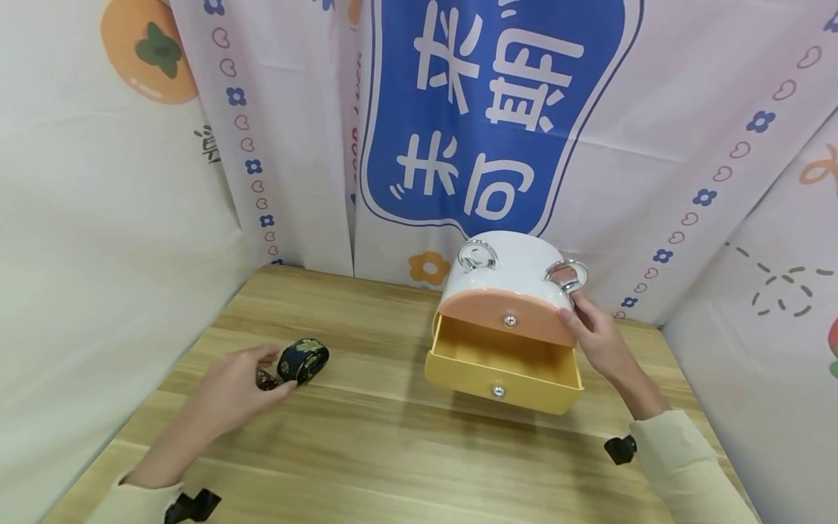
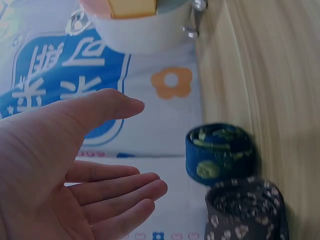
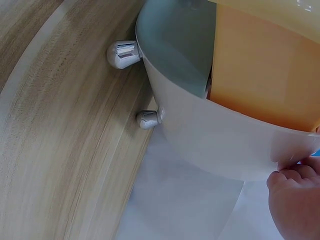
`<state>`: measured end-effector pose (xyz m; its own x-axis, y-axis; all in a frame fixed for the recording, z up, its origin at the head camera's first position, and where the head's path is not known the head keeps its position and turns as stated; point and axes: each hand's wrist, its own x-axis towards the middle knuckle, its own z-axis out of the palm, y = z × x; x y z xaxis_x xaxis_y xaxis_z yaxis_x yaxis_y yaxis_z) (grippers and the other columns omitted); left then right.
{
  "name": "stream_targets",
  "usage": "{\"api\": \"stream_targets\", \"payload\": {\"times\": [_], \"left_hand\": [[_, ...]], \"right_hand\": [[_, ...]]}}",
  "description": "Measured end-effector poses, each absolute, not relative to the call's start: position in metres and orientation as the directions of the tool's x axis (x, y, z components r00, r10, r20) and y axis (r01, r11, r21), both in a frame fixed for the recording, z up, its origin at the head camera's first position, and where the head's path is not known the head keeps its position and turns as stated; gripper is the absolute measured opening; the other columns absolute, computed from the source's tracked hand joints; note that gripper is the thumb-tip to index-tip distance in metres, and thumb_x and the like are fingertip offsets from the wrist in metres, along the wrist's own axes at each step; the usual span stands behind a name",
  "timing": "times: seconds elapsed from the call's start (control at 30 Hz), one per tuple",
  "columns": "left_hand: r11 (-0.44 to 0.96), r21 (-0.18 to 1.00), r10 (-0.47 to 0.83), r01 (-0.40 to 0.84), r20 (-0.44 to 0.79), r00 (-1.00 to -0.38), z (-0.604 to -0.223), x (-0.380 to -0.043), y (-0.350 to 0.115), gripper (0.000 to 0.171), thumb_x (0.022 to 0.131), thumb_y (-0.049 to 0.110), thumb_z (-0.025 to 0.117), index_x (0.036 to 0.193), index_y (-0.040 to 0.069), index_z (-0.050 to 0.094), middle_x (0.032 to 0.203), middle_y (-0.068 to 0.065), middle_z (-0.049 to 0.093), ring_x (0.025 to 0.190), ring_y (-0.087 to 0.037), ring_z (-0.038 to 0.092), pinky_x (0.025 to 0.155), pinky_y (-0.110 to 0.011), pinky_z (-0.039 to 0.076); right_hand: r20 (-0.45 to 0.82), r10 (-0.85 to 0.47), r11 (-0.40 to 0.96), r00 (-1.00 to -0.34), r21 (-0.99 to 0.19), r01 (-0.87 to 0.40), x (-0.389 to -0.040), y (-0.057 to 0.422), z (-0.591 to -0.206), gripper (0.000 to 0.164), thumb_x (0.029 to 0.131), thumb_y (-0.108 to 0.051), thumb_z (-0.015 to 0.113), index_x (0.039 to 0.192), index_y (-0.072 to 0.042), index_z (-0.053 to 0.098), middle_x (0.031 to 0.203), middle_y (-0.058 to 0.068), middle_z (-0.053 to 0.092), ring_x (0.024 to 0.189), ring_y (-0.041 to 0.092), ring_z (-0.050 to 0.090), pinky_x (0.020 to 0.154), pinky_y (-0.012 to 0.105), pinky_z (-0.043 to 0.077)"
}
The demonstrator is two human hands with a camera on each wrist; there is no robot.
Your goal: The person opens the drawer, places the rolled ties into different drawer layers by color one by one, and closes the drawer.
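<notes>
On the left of the table, a dark blue rolled necktie (image 1: 303,361) with green-yellow flowers lies beside a brown, small-flowered rolled necktie (image 2: 245,210). My left hand (image 1: 229,389) reaches around them from the left in the head view, partly hiding the brown one. Its thumb and fingers are spread with a gap between them in the left wrist view. Right of centre stands a small white drawer box (image 1: 517,251) with an orange front and metal ear-like rings. Its lower yellow drawer (image 1: 458,372) is pulled out. My right hand (image 1: 599,342) grips the box's right side, thumb at the front edge.
The wood-grain table (image 1: 366,451) ends at a printed white cloth (image 1: 294,145) hanging behind the box. Pale cloth walls stand on both sides. Silver feet (image 3: 123,54) support the box, and a round knob (image 1: 499,391) sits on the yellow drawer's front.
</notes>
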<state>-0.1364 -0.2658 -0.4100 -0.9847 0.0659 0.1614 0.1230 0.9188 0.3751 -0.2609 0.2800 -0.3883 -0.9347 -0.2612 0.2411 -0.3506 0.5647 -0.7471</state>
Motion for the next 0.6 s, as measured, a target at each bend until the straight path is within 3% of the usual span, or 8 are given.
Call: {"api": "stream_targets", "payload": {"times": [0.17, 0.33, 0.53, 0.6], "left_hand": [[0.914, 0.391, 0.06, 0.109, 0.134, -0.989, -0.415, -0.135, -0.29, 0.078, 0.077, 0.05, 0.075, 0.128, -0.006, 0.054, 0.118, -0.024, 0.066, 0.103, -0.041, 0.066, 0.089, -0.056, 0.05], [0.936, 0.332, 0.065, 0.118, 0.168, -0.984, -0.419, -0.133, -0.306, 0.081, 0.072, 0.052, 0.079, 0.123, -0.007, 0.057, 0.113, -0.026, 0.067, 0.098, -0.044, 0.065, 0.083, -0.056, 0.052], [0.95, 0.3, 0.046, 0.083, 0.131, -0.99, -0.426, -0.129, -0.32, 0.094, 0.07, 0.054, 0.079, 0.127, -0.014, 0.05, 0.121, -0.033, 0.06, 0.106, -0.054, 0.057, 0.088, -0.063, 0.046], [0.951, 0.301, 0.036, 0.07, 0.117, -0.992, -0.429, -0.129, -0.325, 0.097, 0.069, 0.055, 0.079, 0.127, -0.016, 0.049, 0.119, -0.036, 0.059, 0.093, -0.048, 0.062, 0.086, -0.063, 0.047]], "right_hand": [[0.237, -0.254, 0.572, -0.938, -0.745, -0.343, -0.262, 0.28, -0.389, 0.07, 0.101, -0.037, 0.046, 0.152, -0.001, 0.015, 0.16, 0.019, 0.017, 0.145, 0.039, 0.026, 0.11, 0.044, 0.028], [0.238, -0.252, 0.572, -0.938, -0.745, -0.343, -0.262, 0.28, -0.389, 0.07, 0.101, -0.037, 0.046, 0.153, -0.001, 0.015, 0.16, 0.019, 0.017, 0.145, 0.039, 0.026, 0.11, 0.045, 0.028], [0.242, -0.256, 0.566, -0.936, -0.747, -0.348, -0.262, 0.281, -0.39, 0.069, 0.101, -0.036, 0.046, 0.153, -0.001, 0.015, 0.16, 0.019, 0.017, 0.145, 0.038, 0.026, 0.112, 0.037, 0.028], [0.244, -0.256, 0.563, -0.935, -0.749, -0.349, -0.262, 0.281, -0.39, 0.069, 0.101, -0.036, 0.046, 0.153, -0.001, 0.015, 0.16, 0.019, 0.018, 0.145, 0.038, 0.026, 0.112, 0.03, 0.029]]}}
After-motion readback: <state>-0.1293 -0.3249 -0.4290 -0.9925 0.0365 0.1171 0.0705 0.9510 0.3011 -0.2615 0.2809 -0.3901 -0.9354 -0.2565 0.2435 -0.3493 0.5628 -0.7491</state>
